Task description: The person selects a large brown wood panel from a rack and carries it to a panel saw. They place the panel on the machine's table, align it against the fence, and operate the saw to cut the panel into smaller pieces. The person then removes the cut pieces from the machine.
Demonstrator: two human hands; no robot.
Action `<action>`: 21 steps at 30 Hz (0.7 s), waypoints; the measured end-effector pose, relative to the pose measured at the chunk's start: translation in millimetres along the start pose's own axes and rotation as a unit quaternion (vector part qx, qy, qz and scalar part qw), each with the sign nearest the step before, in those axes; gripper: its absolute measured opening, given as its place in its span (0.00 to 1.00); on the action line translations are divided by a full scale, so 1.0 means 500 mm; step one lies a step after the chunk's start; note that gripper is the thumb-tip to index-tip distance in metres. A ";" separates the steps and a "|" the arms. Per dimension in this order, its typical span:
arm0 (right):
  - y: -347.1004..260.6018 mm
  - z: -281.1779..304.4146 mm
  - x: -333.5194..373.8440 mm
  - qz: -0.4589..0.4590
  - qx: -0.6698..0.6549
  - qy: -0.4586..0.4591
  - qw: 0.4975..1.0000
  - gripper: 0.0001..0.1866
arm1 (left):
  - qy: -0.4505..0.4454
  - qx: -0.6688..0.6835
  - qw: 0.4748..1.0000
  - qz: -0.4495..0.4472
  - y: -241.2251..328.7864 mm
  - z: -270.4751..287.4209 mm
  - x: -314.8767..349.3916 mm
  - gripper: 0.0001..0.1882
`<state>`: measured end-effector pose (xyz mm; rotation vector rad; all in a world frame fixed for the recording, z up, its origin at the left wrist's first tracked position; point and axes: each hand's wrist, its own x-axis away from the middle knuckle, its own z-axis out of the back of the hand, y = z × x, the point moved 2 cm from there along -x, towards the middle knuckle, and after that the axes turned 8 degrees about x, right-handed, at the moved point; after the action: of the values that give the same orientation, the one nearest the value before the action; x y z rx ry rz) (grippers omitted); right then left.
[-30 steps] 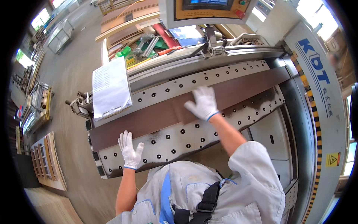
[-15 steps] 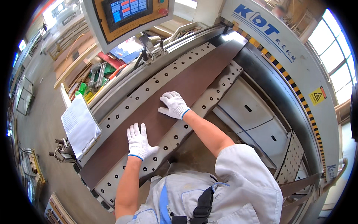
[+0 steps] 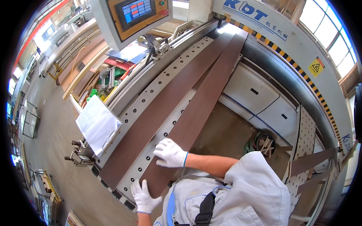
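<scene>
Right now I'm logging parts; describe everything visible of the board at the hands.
The brown board looks wooden, long, narrow and flat. It slants partly over the pale bed, converging with another board farther off. The right hand overlies its left edge; the left hand is at its near end.

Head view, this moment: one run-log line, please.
left gloved hand: at nearer brown board; right gloved hand: over its long edge; farther brown board: on perforated bed

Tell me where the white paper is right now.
In the head view, the white paper is left of centre, just above the metal fixture and left of the farther brown board.
</scene>
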<state>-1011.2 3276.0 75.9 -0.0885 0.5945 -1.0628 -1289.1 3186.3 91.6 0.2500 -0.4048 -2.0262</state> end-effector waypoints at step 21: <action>0.244 0.081 0.113 -0.496 0.190 0.103 0.841 0.41 | 0.117 -0.011 0.993 0.010 -0.242 0.155 -0.058 0.54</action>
<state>-874.7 3280.6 44.2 0.0833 0.5106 -2.2137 -1400.9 3277.8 116.4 0.4641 -0.2370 -1.9532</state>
